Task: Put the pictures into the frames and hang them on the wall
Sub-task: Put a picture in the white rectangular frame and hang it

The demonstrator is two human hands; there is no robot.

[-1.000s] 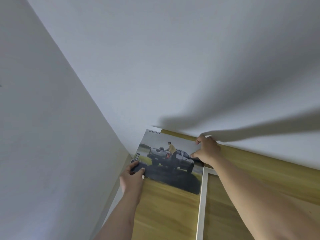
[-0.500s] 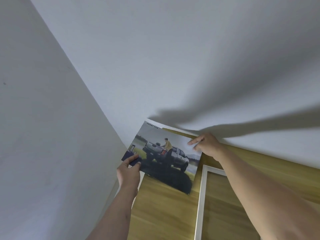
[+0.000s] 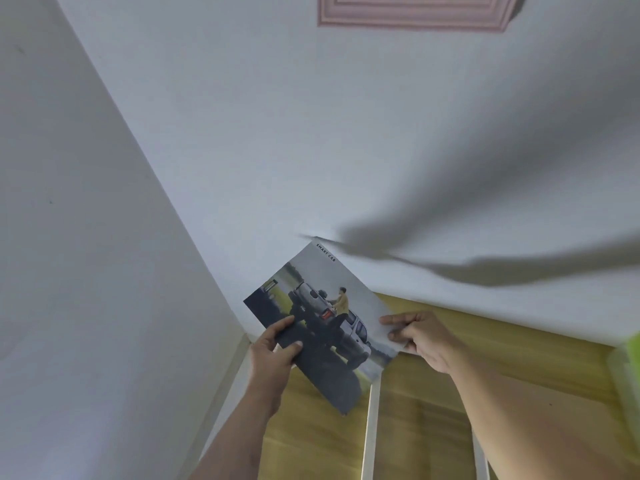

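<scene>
White walls (image 3: 346, 133) meet in a corner above a wooden table (image 3: 433, 344). On the table lies a white frame (image 3: 370, 427), with bare wood showing inside it. The picture (image 3: 322, 323), a truck scene, is held tilted in the air over the frame's far left corner, hiding that corner. The left hand (image 3: 273, 351) pinches its dark lower edge, and the right hand (image 3: 422, 336) pinches its pale side edge, fingers curled. A pink frame (image 3: 412, 12) hangs high on the wall. Something blurry and green (image 3: 627, 368) sits at the table's right.
</scene>
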